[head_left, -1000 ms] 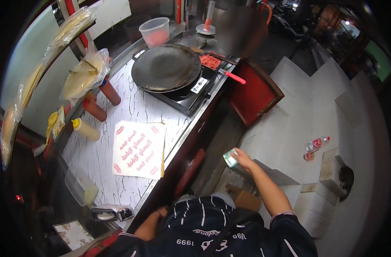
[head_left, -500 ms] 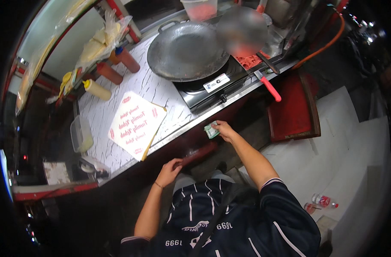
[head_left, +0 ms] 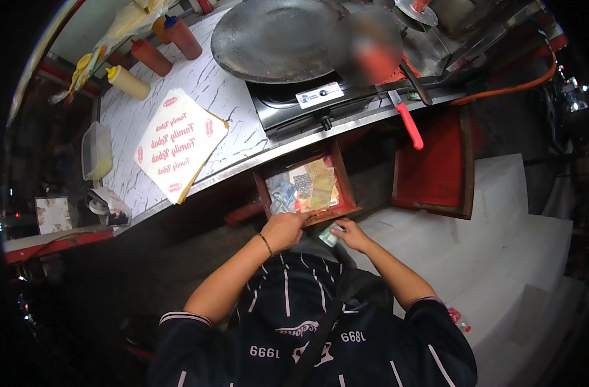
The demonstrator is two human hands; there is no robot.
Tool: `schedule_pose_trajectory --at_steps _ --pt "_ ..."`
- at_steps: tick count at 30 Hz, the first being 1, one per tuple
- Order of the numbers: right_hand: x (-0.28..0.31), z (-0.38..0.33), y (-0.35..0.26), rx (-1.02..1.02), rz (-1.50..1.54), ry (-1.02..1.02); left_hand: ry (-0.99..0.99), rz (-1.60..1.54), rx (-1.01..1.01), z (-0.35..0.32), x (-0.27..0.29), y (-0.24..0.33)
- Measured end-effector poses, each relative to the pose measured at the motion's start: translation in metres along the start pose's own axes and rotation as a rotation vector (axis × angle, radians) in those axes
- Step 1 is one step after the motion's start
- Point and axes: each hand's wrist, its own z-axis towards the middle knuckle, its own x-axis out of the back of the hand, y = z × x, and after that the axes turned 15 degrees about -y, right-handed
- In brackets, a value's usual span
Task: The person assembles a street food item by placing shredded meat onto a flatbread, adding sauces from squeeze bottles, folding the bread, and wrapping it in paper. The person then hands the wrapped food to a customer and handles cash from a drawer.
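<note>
A small wooden drawer (head_left: pixel 343 177) stands pulled out from under the counter. Inside it lie loose banknotes, bluish ones (head_left: pixel 283 195) on the left and yellowish-brown ones (head_left: pixel 321 187) on the right. My left hand (head_left: pixel 283 230) is closed on the drawer's front edge, near its left corner. Just outside that front edge, my right hand (head_left: pixel 353 235) pinches green folded banknotes (head_left: pixel 330 237) between thumb and fingers.
On the counter are a stack of printed wrapping paper (head_left: pixel 178 145), sauce bottles (head_left: pixel 151 58) and a large black pan (head_left: pixel 275 42) on a stove. A red-handled knife (head_left: pixel 408 122) overhangs the counter edge. A red open-topped compartment (head_left: pixel 433 164) stands to the right.
The drawer has come out toward me, with my left hand now on its front. My right hand has drawn back nearer my body, still holding the green banknotes. The view has shifted.
</note>
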Motion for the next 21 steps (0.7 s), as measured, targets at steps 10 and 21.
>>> schedule_pose_trajectory --at_steps 10,21 --pt "0.044 -0.063 -0.165 0.331 -0.506 0.075 -0.002 -0.021 -0.013 -0.01 -0.043 0.002" --pt "0.018 0.113 -0.083 -0.048 -1.28 0.116 0.217 -0.466 0.11 -0.017 -0.038 0.001"
